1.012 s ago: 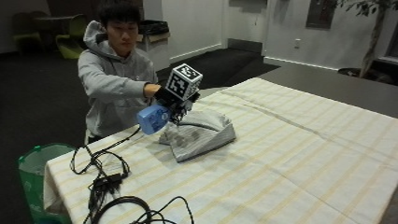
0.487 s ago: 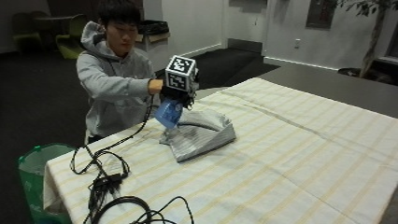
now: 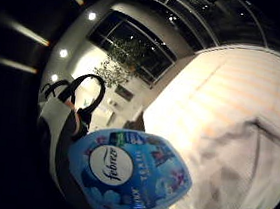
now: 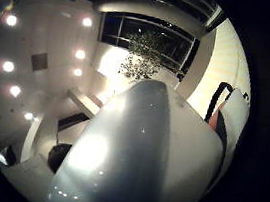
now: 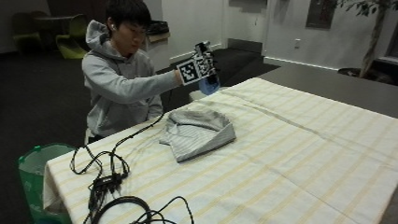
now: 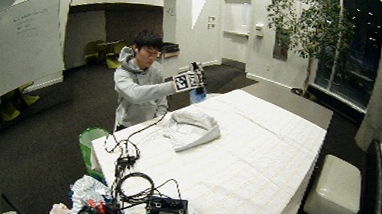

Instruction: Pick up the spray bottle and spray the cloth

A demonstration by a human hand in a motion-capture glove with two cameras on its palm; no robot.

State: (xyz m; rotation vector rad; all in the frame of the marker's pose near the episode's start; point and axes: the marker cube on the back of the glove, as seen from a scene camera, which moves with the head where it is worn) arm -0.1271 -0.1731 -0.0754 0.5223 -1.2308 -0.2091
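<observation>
While raised above the table's far edge, right hand (image 5: 205, 65) grips spray bottle (image 5: 209, 85), fingers curled round it, held in the air clear of the cloth (image 5: 198, 132). Bottle: blue body, white label, white trigger head (image 4: 143, 152) filling the thumb-side palm view; label side (image 3: 127, 176) close to the palm in the little-finger-side view, cloth (image 3: 243, 170) lying on the table beyond it.

Edges and room: striped tablecloth (image 5: 298, 154) covers the table edge to edge; wide bare stretch to the person's left of the cloth and toward the near corner. Cloth sits near the person's side, well apart from the long far edge.

Counts: one spray bottle, one grey cloth, folded and bunched, one gloved hand.

Around: black cables (image 5: 105, 172) trail from the hand across the table corner beside the cloth, coiled near the edge, not touching the cloth as far as visible. Green bin (image 5: 37, 172) on the floor by that corner. White stool (image 6: 336, 188) beside the table's other end. Potted tree (image 6: 302, 28) by the window, well apart.
</observation>
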